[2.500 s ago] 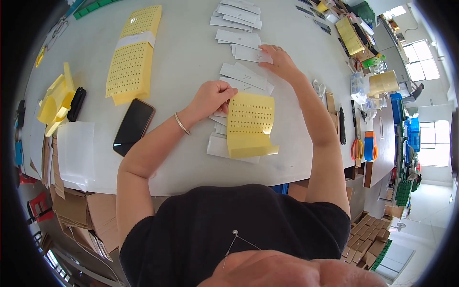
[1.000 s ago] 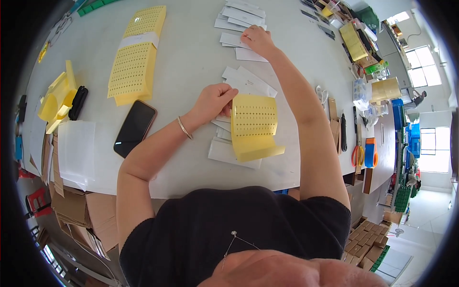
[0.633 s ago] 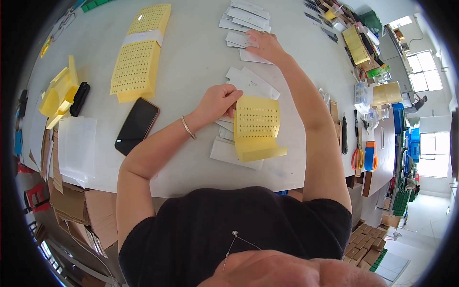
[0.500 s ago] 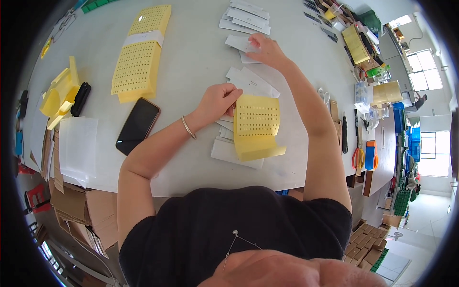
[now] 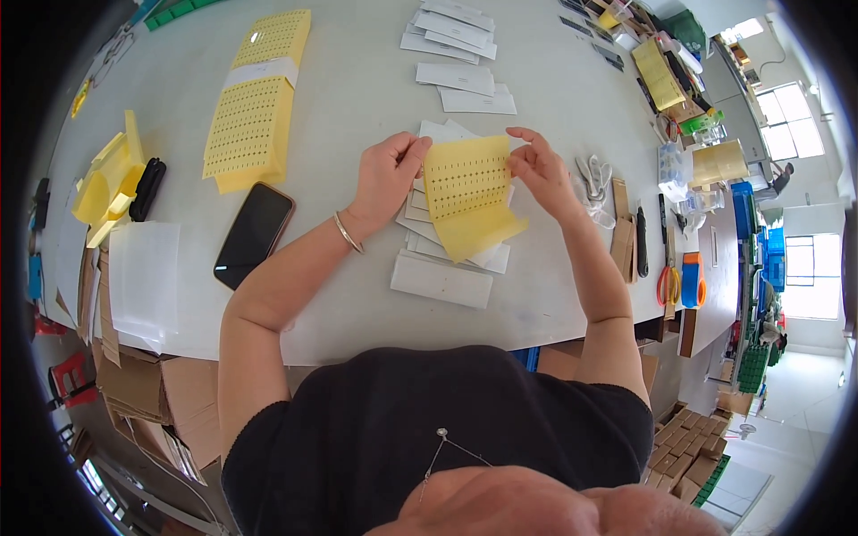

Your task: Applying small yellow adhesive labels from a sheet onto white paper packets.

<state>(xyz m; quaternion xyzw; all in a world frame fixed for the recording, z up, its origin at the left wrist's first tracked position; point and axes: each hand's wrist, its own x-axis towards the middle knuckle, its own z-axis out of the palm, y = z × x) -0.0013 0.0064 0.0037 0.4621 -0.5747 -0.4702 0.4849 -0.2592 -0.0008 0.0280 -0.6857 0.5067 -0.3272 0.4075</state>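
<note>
While our left hand [image 5: 386,174] pinches one edge of the thin, perforated yellow sheet [image 5: 466,195], our right hand [image 5: 540,168], back from the far white slips [image 5: 465,79], lightly grips the opposite edge; flat white slips lie beneath.

Yellow perforated label sheet [image 5: 466,195] at table centre, pinched on both sides, over pile of white paper slips [image 5: 441,279]. More white slips [image 5: 458,37] farther back. Stack of yellow sheets [image 5: 253,114] with white band, left. Black phone [image 5: 255,234], screen dark, beside it.
</note>
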